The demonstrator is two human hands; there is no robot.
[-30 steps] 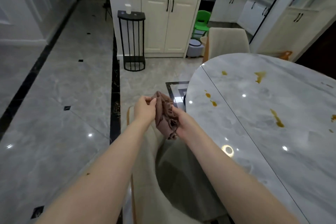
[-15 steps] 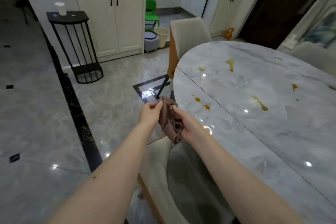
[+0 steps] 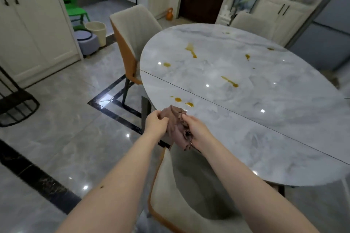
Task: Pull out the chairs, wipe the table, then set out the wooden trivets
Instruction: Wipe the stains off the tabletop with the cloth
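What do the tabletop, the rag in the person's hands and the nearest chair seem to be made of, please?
Tabletop: polished marble or a marble-look slab; grey veining, sharp lamp reflections.
Rag: soft brown cloth, matte; it bunches into folds.
Nearest chair: pale fabric-like upholstery inside, with an orange outer shell, possibly leather or faux leather.

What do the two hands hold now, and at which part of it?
Both hold one crumpled brown cloth: the left hand pinches its upper left edge, and the right hand grips its bunched right side.
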